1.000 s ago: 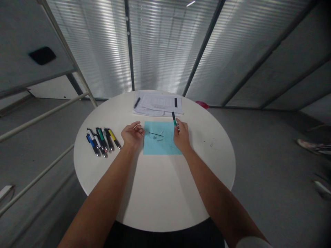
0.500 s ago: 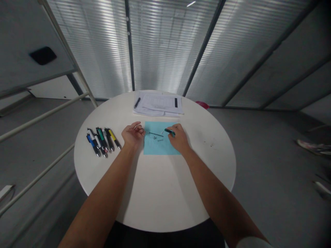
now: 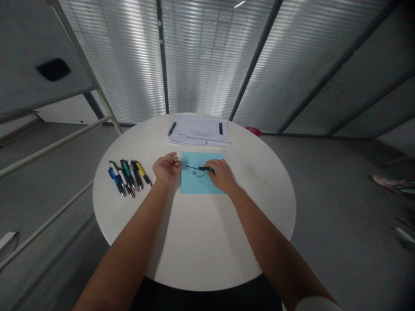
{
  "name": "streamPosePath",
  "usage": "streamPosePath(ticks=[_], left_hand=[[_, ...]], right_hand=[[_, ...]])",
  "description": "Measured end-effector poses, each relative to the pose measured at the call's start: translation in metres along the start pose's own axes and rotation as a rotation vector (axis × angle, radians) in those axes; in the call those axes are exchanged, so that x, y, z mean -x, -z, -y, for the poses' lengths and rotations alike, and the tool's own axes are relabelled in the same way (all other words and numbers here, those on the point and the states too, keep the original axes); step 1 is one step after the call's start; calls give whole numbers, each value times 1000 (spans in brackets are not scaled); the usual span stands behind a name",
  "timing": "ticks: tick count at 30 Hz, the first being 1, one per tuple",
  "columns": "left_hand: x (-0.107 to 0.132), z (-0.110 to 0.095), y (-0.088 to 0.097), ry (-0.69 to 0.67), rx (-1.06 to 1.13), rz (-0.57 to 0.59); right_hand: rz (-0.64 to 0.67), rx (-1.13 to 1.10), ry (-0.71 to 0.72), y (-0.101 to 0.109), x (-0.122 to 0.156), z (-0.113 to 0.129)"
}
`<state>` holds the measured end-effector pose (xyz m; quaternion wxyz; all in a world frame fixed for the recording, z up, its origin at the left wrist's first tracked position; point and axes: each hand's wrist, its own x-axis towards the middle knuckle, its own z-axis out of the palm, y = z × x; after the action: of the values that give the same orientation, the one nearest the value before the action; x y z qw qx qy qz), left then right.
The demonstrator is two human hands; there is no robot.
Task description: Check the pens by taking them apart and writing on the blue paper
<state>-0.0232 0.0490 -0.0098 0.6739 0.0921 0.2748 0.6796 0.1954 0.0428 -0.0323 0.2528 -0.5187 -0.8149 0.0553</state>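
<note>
A light blue sheet [image 3: 197, 185] lies in the middle of the round white table [image 3: 194, 242]. My right hand [image 3: 220, 176] rests on the sheet, fingers closed round a green and black pen barrel [image 3: 206, 169] lying nearly level and pointing left. A thin black refill [image 3: 193, 167] lies on the sheet just left of the barrel, with a few small pale pen parts [image 3: 197, 173] beside it. My left hand [image 3: 167, 169] sits curled at the sheet's left edge, pinching something small and pale that I cannot make out.
Several assembled pens [image 3: 128, 176] lie in a row at the table's left. A stack of printed papers [image 3: 199, 130] with a black pen [image 3: 171, 128] on it sits at the far edge. A metal railing [image 3: 48, 149] runs along the left.
My right hand has come down and leftward onto the blue sheet, tipping the green pen barrel from upright to nearly level, close to the black refill. My left hand has stayed put.
</note>
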Motion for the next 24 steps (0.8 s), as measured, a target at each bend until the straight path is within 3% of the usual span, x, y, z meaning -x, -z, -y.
streamPosePath(ticks=[16, 24], left_hand=[[1, 0, -1, 14, 5, -9], [-2, 1, 2, 20, 15, -5]], right_hand=[[35, 138, -126, 1, 1, 5], [67, 101, -116, 4, 1, 5]])
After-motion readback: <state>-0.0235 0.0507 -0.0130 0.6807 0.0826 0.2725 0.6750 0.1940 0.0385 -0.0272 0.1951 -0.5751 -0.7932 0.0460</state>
